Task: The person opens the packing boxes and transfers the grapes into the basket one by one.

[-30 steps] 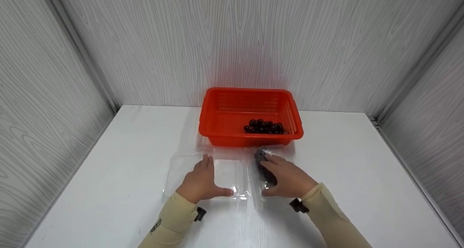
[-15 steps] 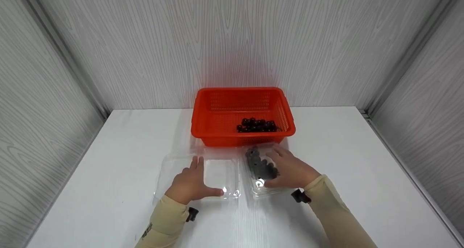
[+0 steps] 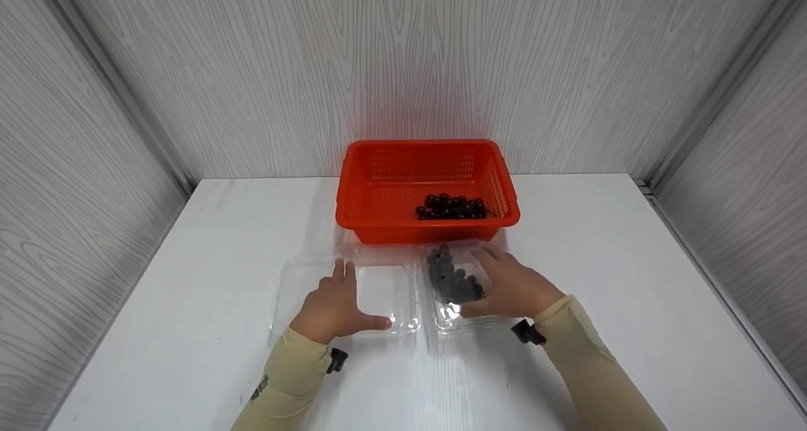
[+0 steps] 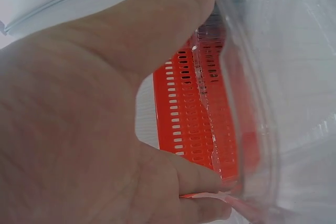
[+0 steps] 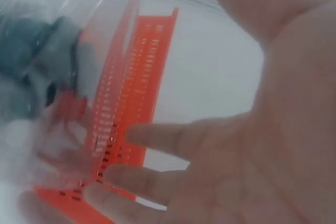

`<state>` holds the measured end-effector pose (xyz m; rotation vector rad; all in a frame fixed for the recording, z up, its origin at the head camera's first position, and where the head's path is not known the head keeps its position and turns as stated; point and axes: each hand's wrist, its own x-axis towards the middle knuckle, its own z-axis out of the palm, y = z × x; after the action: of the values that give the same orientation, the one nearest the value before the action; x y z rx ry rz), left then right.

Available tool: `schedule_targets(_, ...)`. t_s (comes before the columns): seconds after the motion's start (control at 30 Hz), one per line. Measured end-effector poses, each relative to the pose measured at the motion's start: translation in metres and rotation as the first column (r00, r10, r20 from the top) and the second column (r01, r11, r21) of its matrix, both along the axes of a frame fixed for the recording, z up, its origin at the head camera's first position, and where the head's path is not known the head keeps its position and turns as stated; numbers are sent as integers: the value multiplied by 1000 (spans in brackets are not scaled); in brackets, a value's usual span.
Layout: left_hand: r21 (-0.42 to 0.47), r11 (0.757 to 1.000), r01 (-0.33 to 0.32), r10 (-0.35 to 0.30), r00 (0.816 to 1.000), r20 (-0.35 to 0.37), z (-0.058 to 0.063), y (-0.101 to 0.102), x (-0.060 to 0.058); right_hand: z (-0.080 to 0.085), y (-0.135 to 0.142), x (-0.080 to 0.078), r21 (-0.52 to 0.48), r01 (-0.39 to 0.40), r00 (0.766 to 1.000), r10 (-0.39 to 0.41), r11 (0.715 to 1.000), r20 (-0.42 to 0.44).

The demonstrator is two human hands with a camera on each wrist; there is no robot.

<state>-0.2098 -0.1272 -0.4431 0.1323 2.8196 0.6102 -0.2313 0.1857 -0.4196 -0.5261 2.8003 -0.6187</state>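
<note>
A clear plastic box (image 3: 449,321) holding a bunch of dark grapes (image 3: 452,283) lies right of centre in the head view. The grapes look greyish through the plastic. My right hand (image 3: 517,287) is at this box's right side, thumb and fingers spread apart around that edge. To the left lies a second clear plastic piece (image 3: 384,292), shallow like a tray or lid, with nothing visible in it. My left hand (image 3: 328,308) spans its left part, fingers straight and thumb (image 4: 157,22) stretched out. In the left wrist view the fingertips sit right at the plastic rim.
A red perforated basket (image 3: 422,232) stands just behind the two plastic pieces, close to the back wall (image 3: 265,78). More dark grapes (image 3: 451,209) lie in its right half. Grey wood-grain panels enclose the white table (image 3: 599,242) at the back and sides.
My right hand has drawn back to the right and its fingers have spread, so more of the grapes shows. The right box now lies flatter. My left hand stays at the left plastic piece.
</note>
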Motion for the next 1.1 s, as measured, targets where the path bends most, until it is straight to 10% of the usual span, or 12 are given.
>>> schedule_targets(0.87, 28, 986, 164, -161, 983, -89, 0, -4, 4, -1, -10, -10, -25, 5, 999, -4, 1000, 31)
schedule_targets(1.1, 24, 929, 369, -356, 910, -210, -3, 18, 0, -5, -1, -7, 77, 68, 997, -70, 995, 33)
